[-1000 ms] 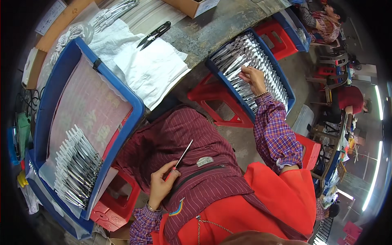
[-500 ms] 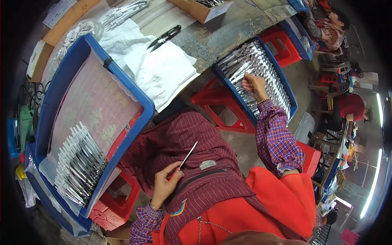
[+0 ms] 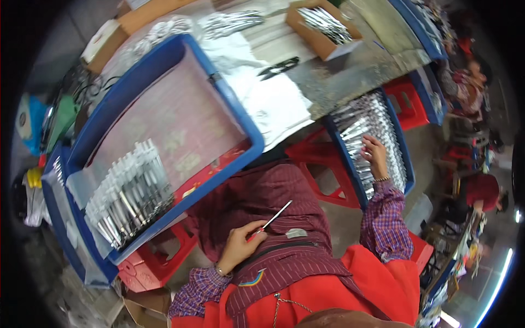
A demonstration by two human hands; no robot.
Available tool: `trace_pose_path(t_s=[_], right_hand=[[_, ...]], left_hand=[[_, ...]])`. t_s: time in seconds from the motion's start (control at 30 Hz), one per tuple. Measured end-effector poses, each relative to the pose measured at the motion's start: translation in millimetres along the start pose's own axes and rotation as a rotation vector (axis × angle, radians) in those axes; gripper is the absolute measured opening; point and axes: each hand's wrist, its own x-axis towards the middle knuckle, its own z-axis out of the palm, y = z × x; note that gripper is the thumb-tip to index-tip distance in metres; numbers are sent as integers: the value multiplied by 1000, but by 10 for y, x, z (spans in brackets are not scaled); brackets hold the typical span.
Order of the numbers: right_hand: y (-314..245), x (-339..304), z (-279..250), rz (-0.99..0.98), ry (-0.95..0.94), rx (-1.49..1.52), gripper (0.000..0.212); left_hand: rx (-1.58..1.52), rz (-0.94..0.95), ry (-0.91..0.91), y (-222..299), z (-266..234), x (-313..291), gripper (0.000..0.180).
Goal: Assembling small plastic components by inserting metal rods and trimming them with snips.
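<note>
My left hand point(image 3: 244, 244), resting on my lap, is closed round the red handle of a screwdriver point(image 3: 276, 214); its thin metal shaft points up and to the right. My right hand point(image 3: 375, 155) is over the blue tray point(image 3: 406, 150) at the right. Its fingers are bent together just above slim silver pieces point(image 3: 367, 117) packed in rows. Blur hides whatever they may grip. A larger blue tray point(image 3: 249, 123) stands at my left, lined with a pale sheet. In its near corner lies a row of slim, silver-and-white, pen-shaped pieces point(image 3: 131, 191).
A worktable carries a white cloth point(image 3: 276, 106), black thread snips point(image 3: 279, 68), and a cardboard box point(image 3: 322, 41) of silver parts. Red stools point(image 3: 325, 169) stand under and beside the right tray. Another person point(image 3: 465, 82) sits at the far right.
The view has swung, so the trays and table appear shifted right and down. My right hand stays over the right tray, its fingers slightly less tightly curled. The screwdriver stays in my left hand.
</note>
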Motion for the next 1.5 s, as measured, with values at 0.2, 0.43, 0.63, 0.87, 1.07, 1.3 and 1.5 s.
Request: trace_pose_path(t_s=[0.2, 0.43, 0.63, 0.87, 1.07, 1.3, 1.5], right_hand=[[-346, -277, 300, -111, -114, -35, 30], [-747, -555, 682, -378, -322, -94, 21], [-1368, -702, 1351, -882, -461, -358, 22], [-1941, -391, 2180, -1144, -507, -387, 18], [-2290, 19, 2900, -1336, -406, -671, 16], [-2243, 243, 3485, -1573, -257, -925, 19], [-2166, 321, 3620, -1607, -155, -1021, 15]], left_hand=[[60, 66, 21, -33, 24, -24, 30], [34, 79, -4, -24, 28, -6, 31], [48, 93, 1, -68, 8, -17, 32], [23, 189, 64, -207, 64, -1, 29], [0, 142, 20, -166, 18, 26, 30], [-55, 168, 57, -250, 24, 66, 28], [-95, 198, 37, -278, -33, 118, 28]])
